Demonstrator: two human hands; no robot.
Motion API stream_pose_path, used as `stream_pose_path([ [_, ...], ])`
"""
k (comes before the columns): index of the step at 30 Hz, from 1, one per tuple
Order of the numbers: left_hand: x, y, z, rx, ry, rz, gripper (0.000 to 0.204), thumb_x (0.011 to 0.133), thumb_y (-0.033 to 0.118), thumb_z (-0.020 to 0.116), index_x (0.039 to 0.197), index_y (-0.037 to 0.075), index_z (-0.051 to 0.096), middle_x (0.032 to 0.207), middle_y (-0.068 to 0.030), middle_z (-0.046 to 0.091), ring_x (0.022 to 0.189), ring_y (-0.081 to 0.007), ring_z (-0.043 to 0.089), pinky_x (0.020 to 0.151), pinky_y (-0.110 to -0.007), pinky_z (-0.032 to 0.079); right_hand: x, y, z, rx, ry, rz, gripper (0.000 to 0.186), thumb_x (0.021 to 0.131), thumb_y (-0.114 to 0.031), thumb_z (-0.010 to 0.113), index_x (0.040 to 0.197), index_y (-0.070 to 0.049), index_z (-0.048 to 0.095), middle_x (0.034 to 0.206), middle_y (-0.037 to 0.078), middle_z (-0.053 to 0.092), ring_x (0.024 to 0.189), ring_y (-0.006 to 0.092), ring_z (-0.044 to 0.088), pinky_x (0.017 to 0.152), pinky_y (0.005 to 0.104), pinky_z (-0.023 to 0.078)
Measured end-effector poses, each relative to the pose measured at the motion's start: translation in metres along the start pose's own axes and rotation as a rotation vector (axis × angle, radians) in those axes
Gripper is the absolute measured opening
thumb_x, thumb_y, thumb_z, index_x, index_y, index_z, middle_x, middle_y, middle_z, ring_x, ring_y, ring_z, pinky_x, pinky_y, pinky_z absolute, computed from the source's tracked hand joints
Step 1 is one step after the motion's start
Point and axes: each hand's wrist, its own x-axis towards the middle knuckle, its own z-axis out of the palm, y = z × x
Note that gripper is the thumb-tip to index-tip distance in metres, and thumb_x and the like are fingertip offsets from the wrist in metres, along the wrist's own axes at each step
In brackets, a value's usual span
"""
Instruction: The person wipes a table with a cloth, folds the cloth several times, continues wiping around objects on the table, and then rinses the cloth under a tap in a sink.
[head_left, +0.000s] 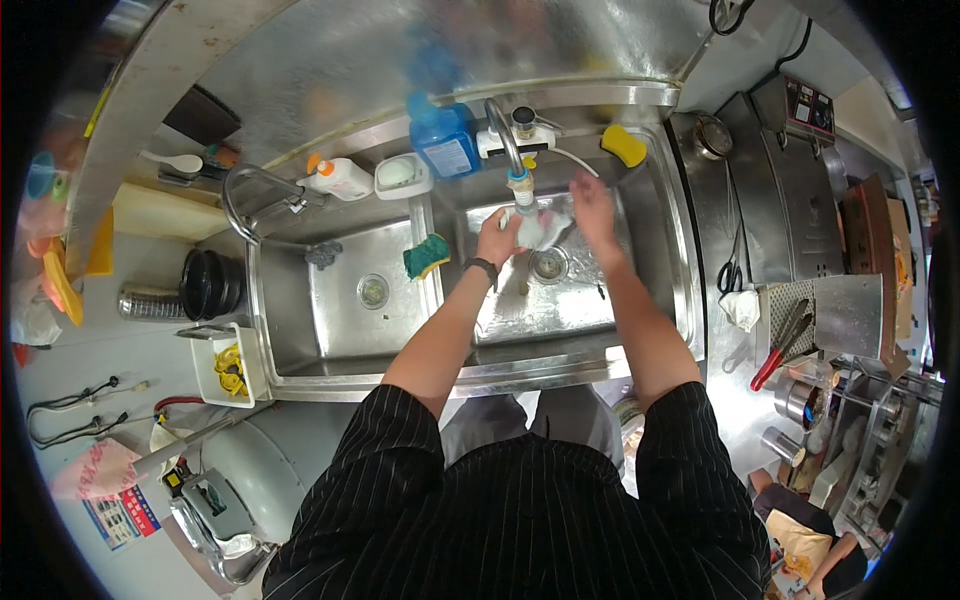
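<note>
Over the right basin [500, 320] of a steel double sink, my left hand [497, 237] is closed on a whitish, partly pink thing [543, 230], blurred, its kind unclear. It sits right below the spout of the curved faucet [521, 180], which has a blue ring and a pale nozzle. My right hand [592, 212] is raised to the right of that thing, apart from it, near a thin white hose [578, 160]. Motion smears its fingers. Beneath the hands lies the round drain [549, 265]. A green and yellow sponge [427, 257] rests on the divider left of my left wrist.
Along the back ledge stand a blue bottle [443, 140], a white soap dish [403, 176], a white bottle with an orange cap [342, 178] and a yellow sponge [624, 146]. A second faucet [240, 205] arches at the left basin. Red-handled tongs [780, 345] lie on the right.
</note>
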Motion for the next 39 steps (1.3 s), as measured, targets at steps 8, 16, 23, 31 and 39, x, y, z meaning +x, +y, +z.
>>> stream_pose_path([
  [8,-0.038,0.027,-0.044,0.859,0.018,0.449,0.029,0.097,0.03,0.066,0.113,0.005,0.067,0.097,-0.0227,0.07,0.089,-0.039,0.068,0.074,-0.043,0.053,0.04,-0.077,0.015,0.048,-0.051,-0.233,0.037,0.097,-0.01,0.056,0.134,-0.005,0.063,0.128,0.018,0.066,0.109,0.031,0.068,0.093,0.0371,0.052],
  [16,-0.086,0.063,-0.044,0.877,-0.09,0.481,0.02,0.096,0.019,0.061,0.112,0.008,0.067,0.081,-0.0227,0.069,0.072,-0.0378,0.069,0.07,-0.047,0.055,0.011,-0.069,0.014,0.338,-0.292,-0.174,0.05,0.095,0.003,0.048,0.143,-0.007,0.056,0.134,0.015,0.065,0.127,0.0238,0.061,0.104,0.0314,0.046],
  [23,-0.143,0.082,-0.048,-0.232,-0.235,-0.209,0.024,0.101,0.013,0.052,0.122,0.005,0.059,0.112,-0.0118,0.065,0.105,-0.0251,0.067,0.09,-0.043,0.061,-0.155,-0.114,-0.028,0.014,-0.337,-0.36,0.081,0.071,0.004,0.069,0.148,-0.007,0.046,0.143,0.014,0.054,0.133,0.0303,0.052,0.117,0.0418,0.035],
  [31,-0.15,0.08,-0.058,-0.293,-0.577,-0.431,0.048,0.103,0.036,0.06,0.136,0.003,0.055,0.131,-0.0137,0.064,0.112,-0.0226,0.067,0.088,-0.042,0.062,-0.148,-0.125,-0.025,-0.37,-0.363,-0.586,0.058,0.063,-0.005,0.079,0.12,-0.016,0.069,0.12,0.006,0.064,0.118,0.0291,0.058,0.097,0.0418,0.047],
  [39,-0.106,0.066,-0.038,1.132,-0.777,0.42,0.036,0.085,0.024,0.076,0.113,0.004,0.066,0.087,-0.0216,0.071,0.082,-0.0309,0.071,0.061,-0.044,0.054,-0.115,-0.131,-0.062,-0.642,-0.768,-0.656,0.044,0.068,-0.015,0.08,0.109,-0.009,0.064,0.116,0.013,0.068,0.103,0.0346,0.067,0.088,0.0421,0.054],
])
